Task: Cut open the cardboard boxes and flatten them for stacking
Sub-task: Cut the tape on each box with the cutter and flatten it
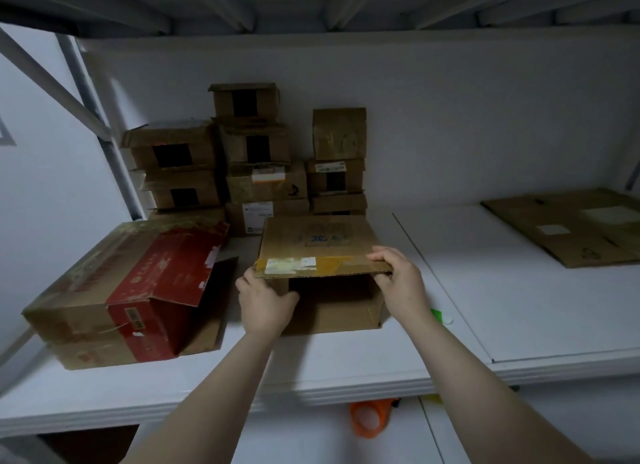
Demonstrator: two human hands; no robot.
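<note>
Head view: both hands are on a plain brown cardboard box [318,242] lying on its side in the middle of the white shelf [519,307], open end facing the camera. The left hand [265,302] is curled round the box's left wall just under the taped flap, thumb inside the opening. The right hand [398,276] pinches the right end of that same top flap. It's pretty cramped on the left, where a big red-and-brown box [121,297] with loose flaps sits just beside it, one flap nearly touching. Right behind is a stack of small boxes [256,172] against the wall. A flattened cardboard sheet [571,228] lies well apart on the far right. A small green thing [438,315] peeks out by the right forearm, and there's something orange [369,418] below the shelf, too dim to make out.
</note>
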